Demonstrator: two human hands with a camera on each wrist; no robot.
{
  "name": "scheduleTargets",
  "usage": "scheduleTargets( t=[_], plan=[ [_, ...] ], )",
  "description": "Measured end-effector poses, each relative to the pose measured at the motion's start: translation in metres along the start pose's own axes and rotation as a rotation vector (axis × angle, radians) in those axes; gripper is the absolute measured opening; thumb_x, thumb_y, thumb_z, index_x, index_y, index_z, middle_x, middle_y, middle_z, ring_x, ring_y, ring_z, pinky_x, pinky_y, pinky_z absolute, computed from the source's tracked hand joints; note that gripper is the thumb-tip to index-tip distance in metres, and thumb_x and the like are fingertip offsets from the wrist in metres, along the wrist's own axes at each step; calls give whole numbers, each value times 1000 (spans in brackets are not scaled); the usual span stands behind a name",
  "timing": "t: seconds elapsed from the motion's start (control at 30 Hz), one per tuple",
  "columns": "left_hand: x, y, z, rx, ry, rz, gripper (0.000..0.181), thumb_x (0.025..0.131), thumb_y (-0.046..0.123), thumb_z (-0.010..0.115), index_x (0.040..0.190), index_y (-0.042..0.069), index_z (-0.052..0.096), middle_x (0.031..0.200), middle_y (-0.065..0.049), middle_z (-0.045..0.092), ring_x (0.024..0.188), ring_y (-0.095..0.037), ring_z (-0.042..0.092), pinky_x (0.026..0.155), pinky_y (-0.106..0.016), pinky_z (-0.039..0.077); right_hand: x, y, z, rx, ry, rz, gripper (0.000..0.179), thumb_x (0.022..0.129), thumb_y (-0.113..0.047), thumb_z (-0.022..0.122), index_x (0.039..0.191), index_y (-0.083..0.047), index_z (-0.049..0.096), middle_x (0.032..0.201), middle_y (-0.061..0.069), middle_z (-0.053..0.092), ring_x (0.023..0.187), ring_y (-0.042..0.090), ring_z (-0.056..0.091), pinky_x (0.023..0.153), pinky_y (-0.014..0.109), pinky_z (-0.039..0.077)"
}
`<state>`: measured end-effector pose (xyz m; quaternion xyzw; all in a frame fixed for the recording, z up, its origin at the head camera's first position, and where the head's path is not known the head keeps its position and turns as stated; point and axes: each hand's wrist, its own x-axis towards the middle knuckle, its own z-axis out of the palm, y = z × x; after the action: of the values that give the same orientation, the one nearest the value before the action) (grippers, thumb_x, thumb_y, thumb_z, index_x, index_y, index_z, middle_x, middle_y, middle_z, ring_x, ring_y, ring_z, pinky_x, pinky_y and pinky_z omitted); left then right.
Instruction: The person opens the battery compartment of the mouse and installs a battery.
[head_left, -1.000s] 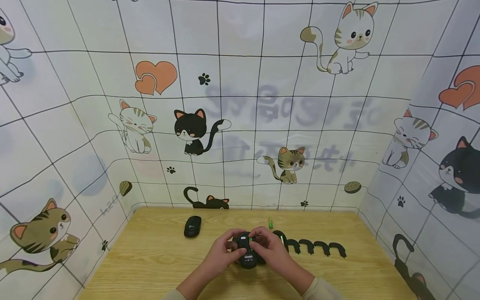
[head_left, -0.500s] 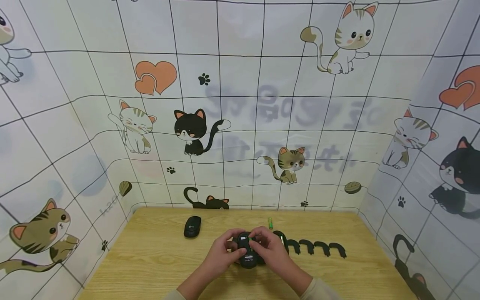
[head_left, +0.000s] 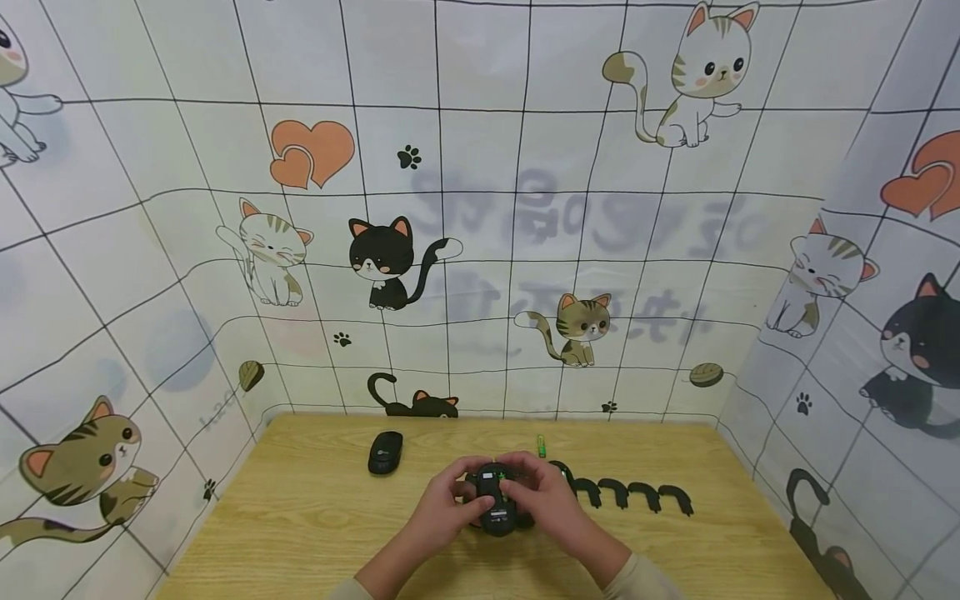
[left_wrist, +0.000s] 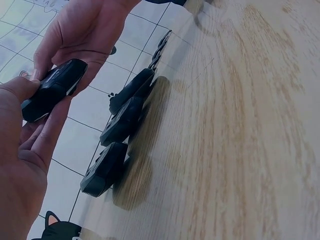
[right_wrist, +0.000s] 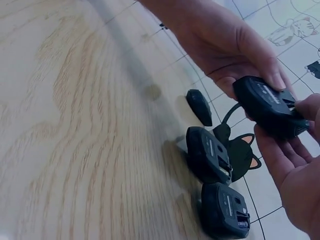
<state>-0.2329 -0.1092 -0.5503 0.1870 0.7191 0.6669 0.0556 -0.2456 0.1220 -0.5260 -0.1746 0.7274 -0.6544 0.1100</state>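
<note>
Both hands hold a black computer mouse [head_left: 497, 518] with its underside turned up, raised over the table. My left hand [head_left: 448, 500] grips its left side, thumb across the underside. My right hand [head_left: 542, 492] holds the other side. Its thumb presses at the slot in the underside, where a bit of green shows in the head view. The right wrist view shows the held mouse [right_wrist: 260, 102] with a label and the uncovered slot; the thumb hides part of it. Below the hands, more upturned black mice [right_wrist: 207, 155] stand on the table, mostly covered in the head view.
A black mouse [head_left: 386, 452] sits right side up at the back left of the wooden table [head_left: 300, 508]. A green battery [head_left: 542, 447] lies behind the right hand. Several curved black covers [head_left: 675, 497] line up to the right. Cat-print cloth [head_left: 480, 250] walls the table.
The right fingers have shifted left over the far end of the mouse, and the mouse has turned slightly. More green shows at the slot. The other things have stayed put.
</note>
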Motion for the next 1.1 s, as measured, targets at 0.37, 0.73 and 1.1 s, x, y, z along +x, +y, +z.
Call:
scheduleTargets(
  t=[0.37,0.73,1.1],
  plan=[
    [-2,0,-1,-11,-8,5,48,103,7,80,148,14,64,133,-14,60,99,-24,74,76,-37,68,1,-2,3,43,28,33,38,106,-15,76,141,-3,67,137,16,69,116,27,75,83,39,67],
    [-2,2,0,23,-7,6,50,101,4,80,147,16,65,133,-13,60,97,-23,73,75,-35,68,2,-1,6,43,60,40,33,104,-8,76,136,-2,69,134,16,70,111,25,75,81,39,67],
    [-2,1,1,27,-14,11,49,103,9,80,149,17,65,134,-12,60,98,-23,74,76,-35,68,-1,-5,8,38,76,30,31,105,-7,74,136,-2,69,135,16,69,110,26,76,75,35,66]
  ],
)
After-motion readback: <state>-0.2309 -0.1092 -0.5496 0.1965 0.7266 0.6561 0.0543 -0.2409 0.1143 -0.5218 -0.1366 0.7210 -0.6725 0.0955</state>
